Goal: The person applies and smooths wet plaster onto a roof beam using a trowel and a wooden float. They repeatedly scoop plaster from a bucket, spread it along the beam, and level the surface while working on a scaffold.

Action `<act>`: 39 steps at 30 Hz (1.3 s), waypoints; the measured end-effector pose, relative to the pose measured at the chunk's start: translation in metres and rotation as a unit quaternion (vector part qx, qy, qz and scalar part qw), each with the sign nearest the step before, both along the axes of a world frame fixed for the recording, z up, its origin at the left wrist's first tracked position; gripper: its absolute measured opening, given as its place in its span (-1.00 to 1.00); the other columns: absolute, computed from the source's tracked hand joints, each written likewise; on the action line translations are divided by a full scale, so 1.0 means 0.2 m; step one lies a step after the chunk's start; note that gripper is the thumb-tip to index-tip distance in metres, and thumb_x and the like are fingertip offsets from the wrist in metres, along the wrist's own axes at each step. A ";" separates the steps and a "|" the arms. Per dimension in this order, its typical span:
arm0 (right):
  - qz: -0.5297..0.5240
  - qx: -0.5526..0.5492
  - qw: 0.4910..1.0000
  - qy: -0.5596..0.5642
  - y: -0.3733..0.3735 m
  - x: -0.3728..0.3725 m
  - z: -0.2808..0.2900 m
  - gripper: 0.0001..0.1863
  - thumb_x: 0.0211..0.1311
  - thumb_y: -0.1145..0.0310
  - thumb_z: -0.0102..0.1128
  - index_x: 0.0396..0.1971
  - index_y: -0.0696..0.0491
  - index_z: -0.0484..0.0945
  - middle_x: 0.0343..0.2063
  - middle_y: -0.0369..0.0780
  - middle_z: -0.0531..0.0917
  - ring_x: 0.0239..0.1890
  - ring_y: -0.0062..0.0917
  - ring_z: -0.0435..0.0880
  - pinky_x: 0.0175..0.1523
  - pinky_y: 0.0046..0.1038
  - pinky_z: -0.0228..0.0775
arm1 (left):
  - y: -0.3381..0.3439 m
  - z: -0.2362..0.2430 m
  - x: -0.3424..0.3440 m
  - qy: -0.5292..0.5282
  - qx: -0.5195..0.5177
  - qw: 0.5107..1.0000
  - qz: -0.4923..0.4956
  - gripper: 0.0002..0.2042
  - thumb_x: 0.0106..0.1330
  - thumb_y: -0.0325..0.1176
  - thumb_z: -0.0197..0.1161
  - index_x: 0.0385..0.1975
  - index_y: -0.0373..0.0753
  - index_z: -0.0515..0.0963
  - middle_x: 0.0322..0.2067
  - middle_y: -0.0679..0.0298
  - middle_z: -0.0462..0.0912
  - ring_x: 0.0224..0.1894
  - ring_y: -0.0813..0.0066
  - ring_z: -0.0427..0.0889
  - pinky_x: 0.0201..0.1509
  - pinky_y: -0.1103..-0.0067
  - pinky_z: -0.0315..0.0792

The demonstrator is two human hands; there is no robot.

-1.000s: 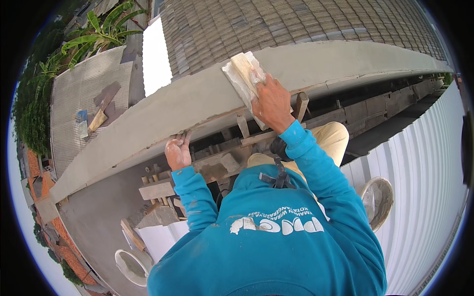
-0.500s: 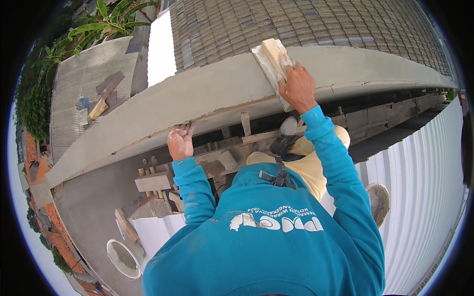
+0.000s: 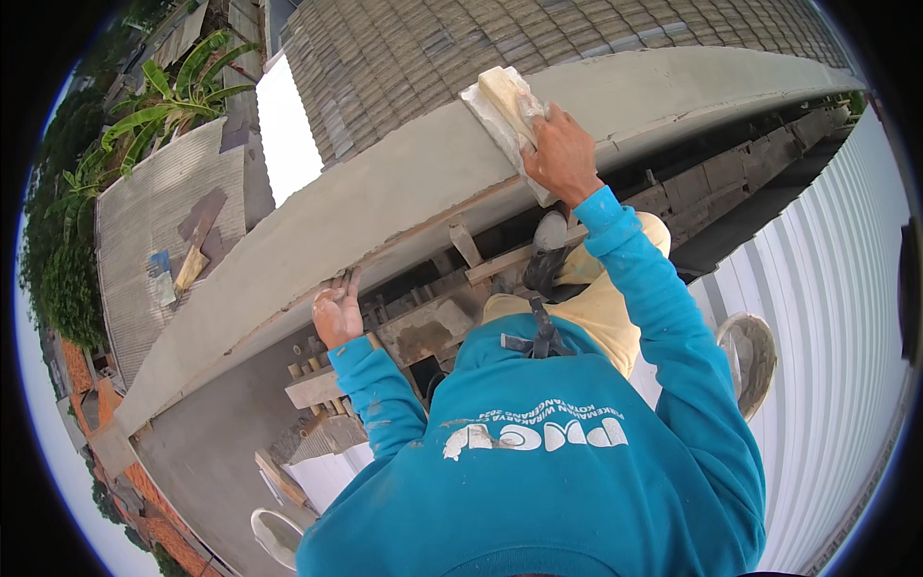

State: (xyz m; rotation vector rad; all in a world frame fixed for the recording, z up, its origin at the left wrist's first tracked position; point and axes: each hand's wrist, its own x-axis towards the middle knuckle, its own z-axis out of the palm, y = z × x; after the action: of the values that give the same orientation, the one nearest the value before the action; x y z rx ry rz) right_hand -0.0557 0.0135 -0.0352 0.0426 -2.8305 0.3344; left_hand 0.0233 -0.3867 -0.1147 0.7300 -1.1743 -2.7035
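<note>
My right hand [image 3: 562, 156] is closed around the pale wooden handle of a plastering float [image 3: 504, 96]. The float's flat, whitish, mortar-smeared plate lies across the top of a long grey cement ledge [image 3: 385, 188] and reaches over its near edge. To the left and lower down, my left hand [image 3: 336, 313], dusted with cement, rests by the ledge's near edge. Its fingers are stretched and slightly apart, with nothing visible in them. The fingertips reach the rim, though exact contact is hard to tell.
Beyond the ledge rises a tiled roof [image 3: 423, 58]. Below it are a wooden prop [image 3: 465, 244], planks and bamboo ends [image 3: 312, 363]. A bucket [image 3: 748, 361] stands on corrugated sheeting [image 3: 817, 279] at right; another white bucket [image 3: 277, 537] is at lower left. My shoe [image 3: 548, 255] shows under the ledge.
The whole view has shifted and turned a little. Both hands and the float keep about the same places along the ledge. The left fingers look slightly more spread.
</note>
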 end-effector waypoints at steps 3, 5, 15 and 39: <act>-0.129 0.044 0.991 0.008 0.46 -0.22 -0.03 -0.66 -0.01 0.27 0.24 -0.25 0.16 0.61 -0.26 -0.06 0.55 -0.23 -0.16 0.63 -0.20 -0.18 0.53 | 0.03 0.05 -0.01 -0.014 -0.015 1.000 -0.011 -0.78 -0.10 -0.70 -0.02 -0.38 -0.54 0.38 0.10 -0.16 0.30 0.30 -0.24 0.18 0.39 -0.16 0.13; -0.158 0.058 0.985 0.026 0.58 -0.27 -0.06 -0.65 -0.03 0.26 0.25 -0.24 0.16 0.61 -0.27 -0.05 0.55 -0.25 -0.14 0.64 -0.21 -0.17 0.53 | 0.01 0.01 0.00 0.002 -0.015 1.000 -0.022 -0.78 -0.09 -0.70 -0.03 -0.38 -0.55 0.38 0.12 -0.17 0.28 0.30 -0.24 0.18 0.40 -0.16 0.13; 0.169 -0.122 0.978 0.004 -0.80 0.10 -0.04 -0.76 -0.03 0.41 0.22 -0.30 0.13 0.61 -0.21 -0.12 0.49 -0.16 -0.27 0.56 -0.27 -0.26 0.44 | 0.04 0.05 -0.04 -0.020 -0.002 0.998 -0.055 -0.69 -0.11 -0.69 -0.06 -0.27 -0.61 0.36 0.19 -0.19 0.18 0.32 -0.23 0.14 0.43 -0.06 0.14; -0.377 0.120 0.918 -0.011 2.02 -0.32 -0.11 -0.52 0.18 0.05 0.11 -0.01 0.08 0.54 -0.14 0.00 0.59 -0.09 -0.11 0.61 -0.03 -0.13 0.50 | 0.03 -0.02 -0.02 -0.024 -0.108 0.993 0.031 -0.63 -0.21 -0.68 -0.09 -0.29 -0.62 0.41 0.07 -0.17 0.39 0.22 -0.10 0.35 0.41 -0.03 0.20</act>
State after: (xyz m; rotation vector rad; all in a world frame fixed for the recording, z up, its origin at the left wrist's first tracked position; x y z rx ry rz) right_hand -0.1190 0.4180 -0.0581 -0.9706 -2.6318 -0.1884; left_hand 0.0186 -0.3799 -0.1181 0.7899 -1.4029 -2.4698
